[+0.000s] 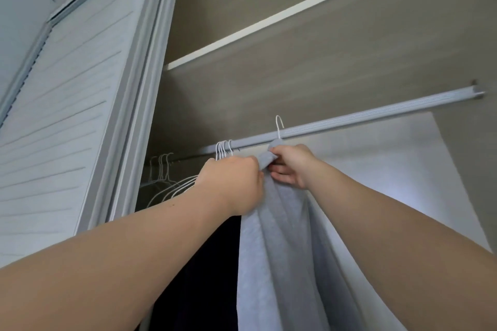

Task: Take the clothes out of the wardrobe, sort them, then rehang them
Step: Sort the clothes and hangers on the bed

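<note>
A grey garment (282, 250) on a white wire hanger (279, 127) is held up at the wardrobe rail (349, 122) by both hands. A fold of its fabric at the hanger's neck is pinched between the thumb and curled fingers of the right hand (291, 166). The left hand (234, 183) is curled tight against the garment's top edge and apparently grips it, though its fingers are hidden behind the knuckles. The hook is seen just above the right hand, level with the rail; whether it is seated there cannot be told. The cloth falls in long folds below both hands.

A cluster of white hanger hooks (223, 149) is hung on the rail just above the left hand, and a dark garment (204, 277) hangs beneath that wrist. A louvred door (67, 142) stands well out beyond the left arm.

The garment is judged soft, limp and light, likely to slide off thin wire if it is tugged by the cloth alone. A hold at the hanger's neck, directly under the hook, is thought safest, with the fabric steadied at the shoulder.
</note>
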A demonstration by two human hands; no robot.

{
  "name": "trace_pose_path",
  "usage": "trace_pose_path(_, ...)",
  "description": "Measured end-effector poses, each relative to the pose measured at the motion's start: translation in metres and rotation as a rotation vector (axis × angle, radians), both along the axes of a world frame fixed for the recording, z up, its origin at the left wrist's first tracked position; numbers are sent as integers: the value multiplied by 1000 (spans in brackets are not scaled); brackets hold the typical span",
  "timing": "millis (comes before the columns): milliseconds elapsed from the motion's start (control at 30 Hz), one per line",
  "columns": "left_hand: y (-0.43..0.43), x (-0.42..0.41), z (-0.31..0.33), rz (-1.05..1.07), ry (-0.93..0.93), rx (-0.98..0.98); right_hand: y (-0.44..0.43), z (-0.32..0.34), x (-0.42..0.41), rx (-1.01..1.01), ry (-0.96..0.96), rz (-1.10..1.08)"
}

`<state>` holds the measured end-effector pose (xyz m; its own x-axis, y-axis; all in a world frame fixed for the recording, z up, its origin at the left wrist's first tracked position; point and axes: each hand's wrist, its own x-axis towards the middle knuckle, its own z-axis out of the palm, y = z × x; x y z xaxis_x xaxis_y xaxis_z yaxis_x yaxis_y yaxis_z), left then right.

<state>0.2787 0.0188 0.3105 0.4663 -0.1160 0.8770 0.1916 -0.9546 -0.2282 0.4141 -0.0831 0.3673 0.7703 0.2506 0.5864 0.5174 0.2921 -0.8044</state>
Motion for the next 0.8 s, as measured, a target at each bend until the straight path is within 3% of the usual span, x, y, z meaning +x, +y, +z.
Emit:
trace_pose_path(267, 19, 30, -3, 203, 72, 40, 42, -2, 39, -198, -5, -74)
trace_pose_path(500, 55, 34, -9, 448, 95, 125, 90, -2, 54, -157, -140, -300)
trace_pose_path(800, 71, 41, -6, 488, 48, 188, 123, 6, 60, -365, -299, -369)
